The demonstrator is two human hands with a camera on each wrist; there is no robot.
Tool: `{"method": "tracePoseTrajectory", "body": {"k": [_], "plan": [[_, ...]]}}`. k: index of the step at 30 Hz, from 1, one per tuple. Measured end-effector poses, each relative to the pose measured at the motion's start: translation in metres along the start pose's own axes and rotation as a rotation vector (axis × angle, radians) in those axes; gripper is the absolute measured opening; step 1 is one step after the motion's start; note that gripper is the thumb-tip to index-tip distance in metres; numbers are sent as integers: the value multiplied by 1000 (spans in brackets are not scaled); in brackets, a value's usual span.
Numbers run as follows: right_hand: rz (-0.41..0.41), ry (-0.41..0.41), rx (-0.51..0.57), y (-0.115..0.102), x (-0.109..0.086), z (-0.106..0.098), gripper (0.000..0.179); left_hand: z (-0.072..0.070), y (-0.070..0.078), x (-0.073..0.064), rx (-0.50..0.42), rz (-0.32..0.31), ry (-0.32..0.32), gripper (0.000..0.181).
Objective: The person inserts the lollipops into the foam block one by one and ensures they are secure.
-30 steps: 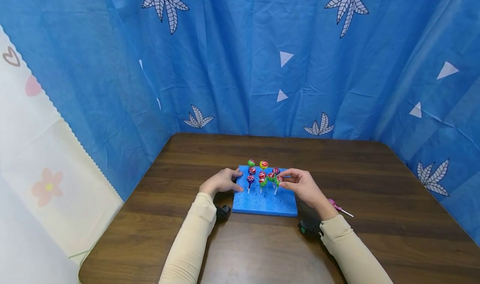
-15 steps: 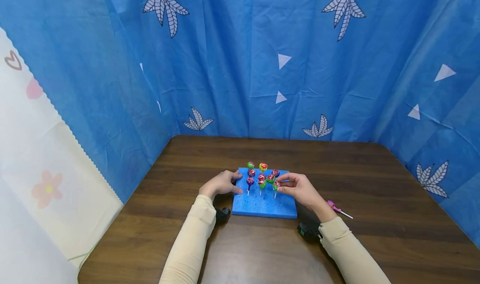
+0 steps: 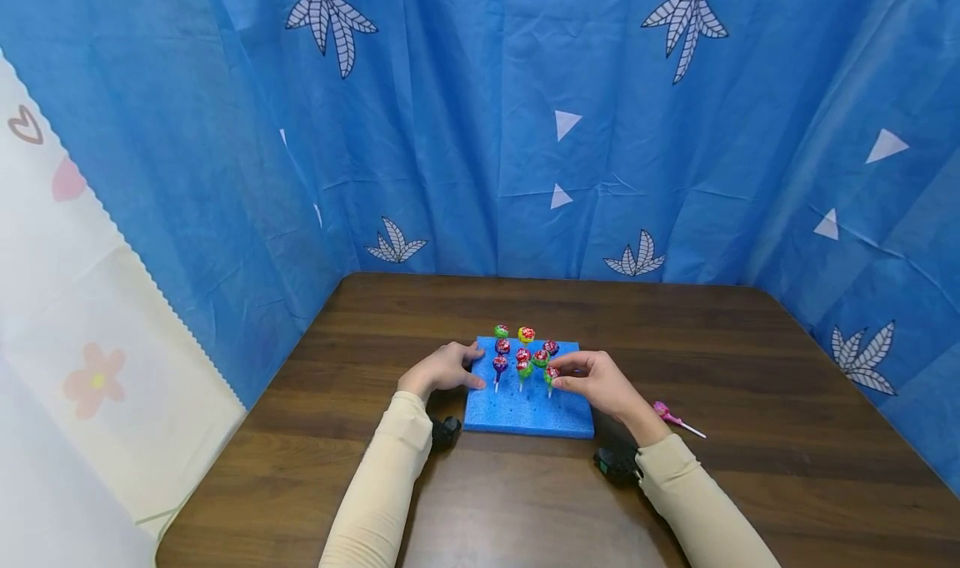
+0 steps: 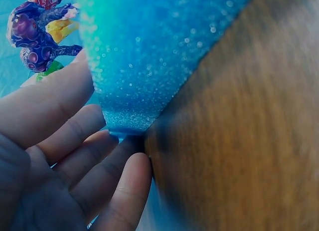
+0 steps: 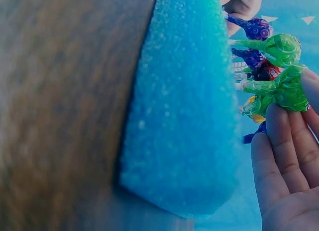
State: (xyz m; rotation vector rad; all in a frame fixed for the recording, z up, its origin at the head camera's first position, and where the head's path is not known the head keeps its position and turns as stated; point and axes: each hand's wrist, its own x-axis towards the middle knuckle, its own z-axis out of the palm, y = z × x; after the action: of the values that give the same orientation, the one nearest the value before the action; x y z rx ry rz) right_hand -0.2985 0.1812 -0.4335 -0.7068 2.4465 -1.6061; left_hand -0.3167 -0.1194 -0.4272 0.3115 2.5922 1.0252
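A blue foam board [image 3: 527, 416] lies on the table with several wrapped lollipops standing in it. My right hand [image 3: 602, 382] pinches the head of a green lollipop [image 5: 291, 89] between thumb and fingers, its white stick pointing down to the board. Beside it stand another green lollipop [image 3: 524, 369] and a purple lollipop [image 3: 500, 365]; at the back are a yellow-and-red lollipop [image 3: 527, 334] and others. My left hand [image 3: 442, 369] rests at the board's left edge, thumb on top, fingers extended along the side [image 4: 82, 156].
A pink lollipop [image 3: 663, 411] lies loose on the brown wooden table [image 3: 540, 501], right of the right hand. Small holes dot the board's front part. Blue curtains [image 3: 465, 118] hang behind the table, and a pale flowered cloth [image 3: 97, 326] hangs at the left.
The right hand has moved slightly down and toward me with the green lollipop, and less of its stick shows above the board. The left hand stays at the board's edge.
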Motion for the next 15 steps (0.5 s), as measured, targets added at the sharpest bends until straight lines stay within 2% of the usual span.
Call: {"method": "tracePoseTrajectory", "body": {"k": [9,15], "plan": [[-7,0,-14,-5,-3,-5,34,0,-1,-1,8,-9,3,67],[10,43,-44,-9,-8,-31,39,-1,1,-1,13,-9,3,67]]}}
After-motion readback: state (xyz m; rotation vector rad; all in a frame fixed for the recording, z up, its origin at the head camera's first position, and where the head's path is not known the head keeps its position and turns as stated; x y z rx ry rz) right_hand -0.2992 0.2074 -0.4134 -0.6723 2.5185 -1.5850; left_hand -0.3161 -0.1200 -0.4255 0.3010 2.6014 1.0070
